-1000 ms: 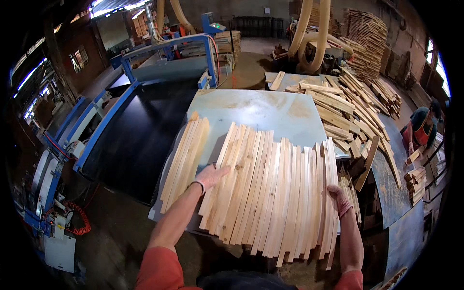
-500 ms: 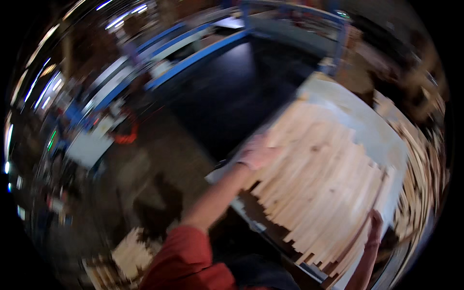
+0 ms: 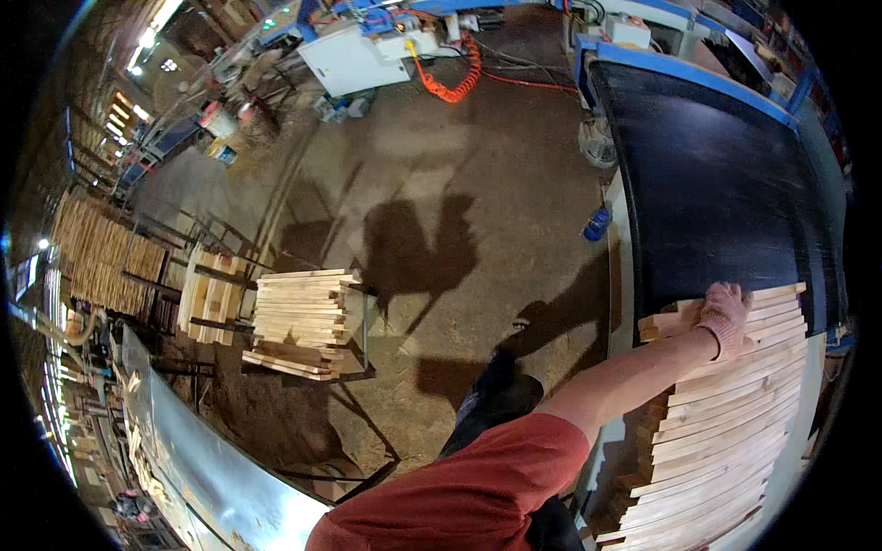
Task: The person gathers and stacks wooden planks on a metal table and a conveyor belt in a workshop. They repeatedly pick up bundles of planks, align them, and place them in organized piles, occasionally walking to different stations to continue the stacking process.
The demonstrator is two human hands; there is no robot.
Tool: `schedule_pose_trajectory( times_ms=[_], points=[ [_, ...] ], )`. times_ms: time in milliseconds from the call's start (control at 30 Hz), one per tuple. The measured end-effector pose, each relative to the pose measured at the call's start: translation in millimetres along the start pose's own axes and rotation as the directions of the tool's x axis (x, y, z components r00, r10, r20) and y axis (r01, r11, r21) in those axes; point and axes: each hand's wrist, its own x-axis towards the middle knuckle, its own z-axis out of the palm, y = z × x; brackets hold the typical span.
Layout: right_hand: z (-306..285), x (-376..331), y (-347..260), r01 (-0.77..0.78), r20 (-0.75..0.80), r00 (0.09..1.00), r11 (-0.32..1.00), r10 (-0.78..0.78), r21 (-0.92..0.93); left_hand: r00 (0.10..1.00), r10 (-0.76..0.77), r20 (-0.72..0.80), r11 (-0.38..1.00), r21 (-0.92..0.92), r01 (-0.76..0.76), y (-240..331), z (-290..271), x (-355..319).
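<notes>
My left hand (image 3: 726, 317), in a pale knit glove, reaches across to the right. Its fingers curl over the far strips of a row of wooden strips (image 3: 726, 427). These pale strips lie side by side on a light-coloured table, their left ends uneven. Short wood ends (image 3: 666, 323) stick out to the left of the glove. Beyond the far strips begins a black conveyor belt (image 3: 717, 184). My right hand is out of view.
Stacked wooden strips (image 3: 299, 317) rest on a stand to the left, with more stacks behind. A shiny metal sheet (image 3: 225, 459) lies at the lower left. A white cabinet (image 3: 354, 64) and an orange coiled hose (image 3: 455, 83) are at the back.
The view has swung left, bringing the floor and the left stacks into sight. My left hand has gone from lying outstretched to curled over the far strips. My right hand has left the view.
</notes>
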Motion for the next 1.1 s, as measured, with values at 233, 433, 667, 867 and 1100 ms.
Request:
schedule_pose_trajectory(
  times_ms=[233,433,667,867,1100],
  points=[
    [-35,-79,-46,0.113,-0.151,0.979,0.983,-0.135,-0.145,0.991,0.130,-0.033,0.983,-0.126,-0.133,-25,-28,51],
    [34,-74,-72,0.216,-0.604,0.791,0.968,-0.095,0.130,0.990,0.124,0.070,0.973,0.188,-0.135,-53,-72,114],
    [147,2,-85,0.151,-0.386,0.921,0.870,0.048,0.470,0.987,0.153,-0.049,0.911,0.393,-0.122,-137,-76,158],
    [189,29,-95,0.169,-0.452,0.889,0.866,0.072,0.470,0.999,0.032,0.012,0.879,0.475,-0.034,-134,-81,165],
    [266,127,-91,0.057,-0.192,0.980,0.851,0.052,0.522,0.988,0.133,-0.077,0.903,0.420,-0.088,-192,-66,206]
  ],
)
